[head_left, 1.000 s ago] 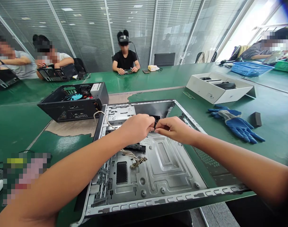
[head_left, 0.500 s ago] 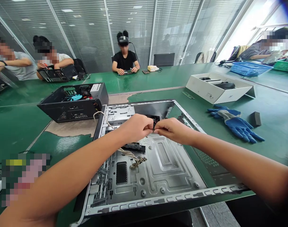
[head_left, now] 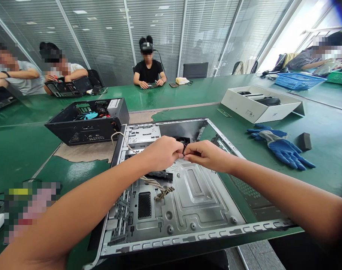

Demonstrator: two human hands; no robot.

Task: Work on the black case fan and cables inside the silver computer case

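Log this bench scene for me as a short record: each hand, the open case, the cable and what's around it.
Left hand: fingers bent in, over the open computer case; anything pinched is too small to tell
Right hand: fingertips close to the left hand's; grip contents unclear
Beyond the hands: dark part, partly hidden
Cable: beige, bunched, inside the case
To the left: black computer case with a blue fan
To the right: blue-and-grey gloves, dark block, open white box

Legible text: none. White box [head_left: 262, 113], well back from the near edge of the surface [head_left: 325, 125]: printed marks [head_left: 247, 113], unreadable. Black computer case [head_left: 85, 134], likewise set back: white label [head_left: 114, 104], unreadable.
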